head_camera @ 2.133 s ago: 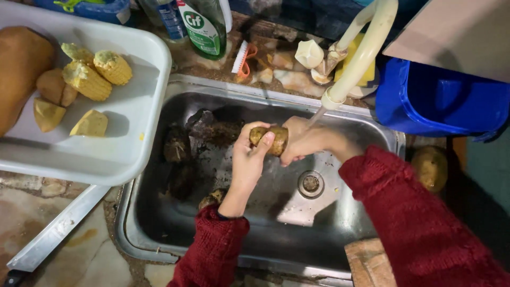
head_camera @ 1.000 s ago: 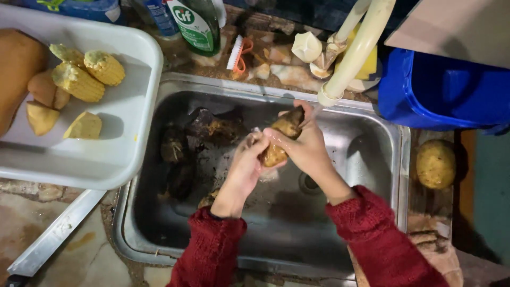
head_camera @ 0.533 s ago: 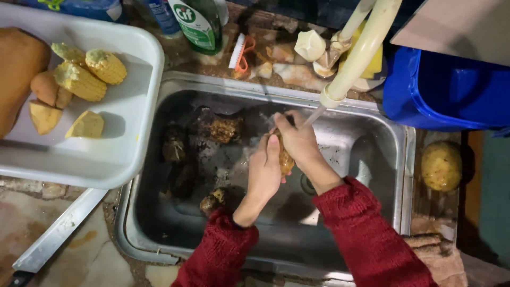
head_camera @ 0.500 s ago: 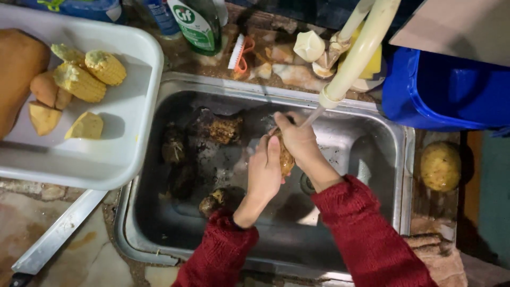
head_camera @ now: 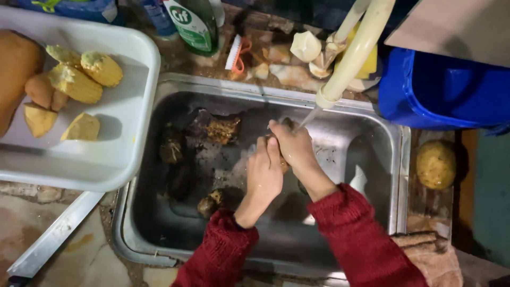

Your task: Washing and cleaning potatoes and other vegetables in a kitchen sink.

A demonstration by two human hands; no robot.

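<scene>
Your left hand (head_camera: 264,175) and right hand (head_camera: 295,148) are pressed together over the steel sink (head_camera: 372,119), both clasped around a small brown root vegetable (head_camera: 283,165) that sits under the thin stream from the cream-coloured tap spout (head_camera: 356,53). Dark muddy roots (head_camera: 212,130) lie on the sink floor to your left. Beyond the rim, a white plastic tray (head_camera: 127,133) holds peeled yellow pieces (head_camera: 79,85), a blue plastic tub (head_camera: 441,90) stands at the right, and a round yellowish vegetable (head_camera: 436,165) rests on the drainer. Since two seconds ago your hands have closed tighter and shifted nearer the water — the root lay open to view then. Now it is mostly hidden between your palms; the sink's drain is covered too.
</scene>
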